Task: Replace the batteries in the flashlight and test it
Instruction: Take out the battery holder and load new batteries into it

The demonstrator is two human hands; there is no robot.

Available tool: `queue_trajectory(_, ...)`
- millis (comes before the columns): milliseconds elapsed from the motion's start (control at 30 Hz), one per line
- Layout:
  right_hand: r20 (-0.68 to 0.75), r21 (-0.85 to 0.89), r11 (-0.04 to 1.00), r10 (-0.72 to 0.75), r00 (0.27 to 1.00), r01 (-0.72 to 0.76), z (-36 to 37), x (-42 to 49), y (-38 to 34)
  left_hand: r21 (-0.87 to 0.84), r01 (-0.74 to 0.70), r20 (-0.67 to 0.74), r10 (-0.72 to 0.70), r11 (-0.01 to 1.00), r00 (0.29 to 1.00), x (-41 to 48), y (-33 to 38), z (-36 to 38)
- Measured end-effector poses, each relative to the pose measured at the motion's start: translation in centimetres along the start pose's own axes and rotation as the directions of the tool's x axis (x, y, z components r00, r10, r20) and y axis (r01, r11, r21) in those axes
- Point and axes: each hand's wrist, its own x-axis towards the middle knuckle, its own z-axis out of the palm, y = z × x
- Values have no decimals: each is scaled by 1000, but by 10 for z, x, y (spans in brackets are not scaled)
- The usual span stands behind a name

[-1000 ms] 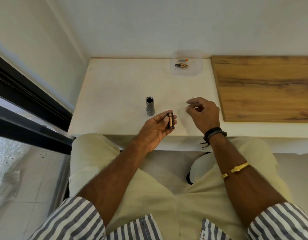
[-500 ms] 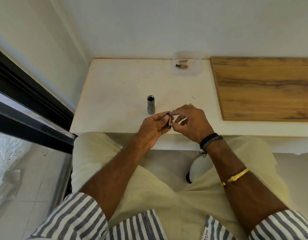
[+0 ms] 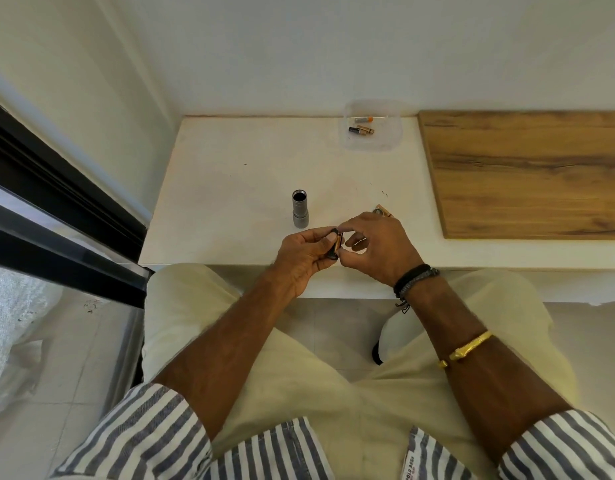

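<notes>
My left hand [image 3: 304, 259] grips a small black battery holder [image 3: 335, 244] with a copper-coloured battery in it, held just above the table's front edge. The thumb and forefinger of my right hand [image 3: 378, 249] pinch the holder's upper end. The grey flashlight body [image 3: 300, 209] stands upright on the white table [image 3: 230, 174], open end up, a little beyond my left hand. A loose battery [image 3: 385, 211] and a small dark round part lie on the table just behind my right hand.
A clear plastic tub [image 3: 391, 140] at the back of the table holds a few batteries. A wooden board [image 3: 527, 174] covers the right side. A dark window frame [image 3: 57, 209] runs along the left.
My right hand left the spot on the table to the right and came over to the holder in my left hand, closing its fingers on the upper end. The flashlight body has not moved.
</notes>
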Motion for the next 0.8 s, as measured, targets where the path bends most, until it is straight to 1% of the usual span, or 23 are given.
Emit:
queue_trajectory(167,18,-13,1000,-16,1000,16,4,-2,-2,10,18,15,-18,1000,1000,0,0,-2)
queue_trajectory(367,-42,11,995,-100,994,100,0,-2,-5,-31,36,13,-35,999,999,-1,1,-2)
queue_trajectory(500,-31,23,993,-119,992,120,1,-2,-3,-48,44,-6,-44,998,999,0,1,-3)
queue_trajectory(600,-74,-15,991,-136,988,135,2,1,2,-20,58,12,-57,998,998,-2,0,-2)
queue_trajectory(667,-113,-40,995,-98,989,94,0,4,8,1,53,38,-53,999,998,-4,-3,1)
queue_trajectory(700,-129,-19,998,-59,990,57,0,4,12,-8,44,41,-43,999,998,-5,-3,3)
queue_trajectory(733,-145,37,999,-5,989,11,2,3,14,-26,30,39,-29,999,999,-5,-3,3)
queue_trajectory(800,-162,229,965,164,973,-125,8,1,14,-60,-10,35,12,998,999,-4,-1,3)
